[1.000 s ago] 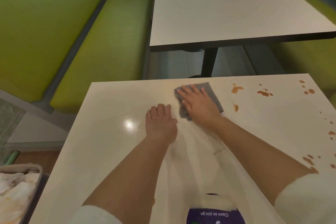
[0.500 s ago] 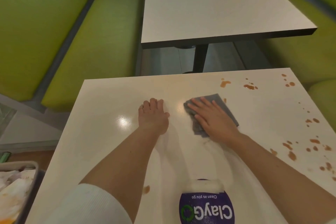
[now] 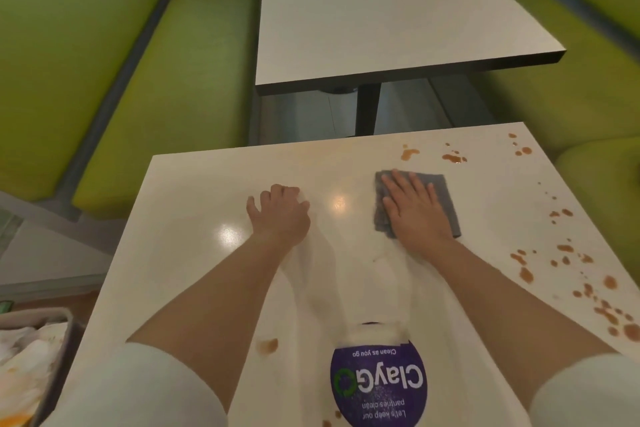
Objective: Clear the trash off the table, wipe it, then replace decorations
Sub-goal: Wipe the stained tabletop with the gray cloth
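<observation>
Rightward since a moment ago, the flat right hand (image 3: 414, 210) presses the folded grey rectangular cloth (image 3: 446, 199) on the glossy white table (image 3: 194, 218), near orange-brown splatters (image 3: 564, 253); the left hand (image 3: 280, 213) rests loosely curled, holding nothing.

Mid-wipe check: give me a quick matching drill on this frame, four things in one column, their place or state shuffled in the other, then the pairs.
Things:
1. grey cloth
2. left hand
3. brown spots
4. purple sticker

Places or states:
A. scattered along the table's right side
B. on the near edge of the table, between the forearms
C. pressed flat under the right hand
D. resting on bare tabletop, holding nothing

Pairs: 1-C, 2-D, 3-A, 4-B
</observation>
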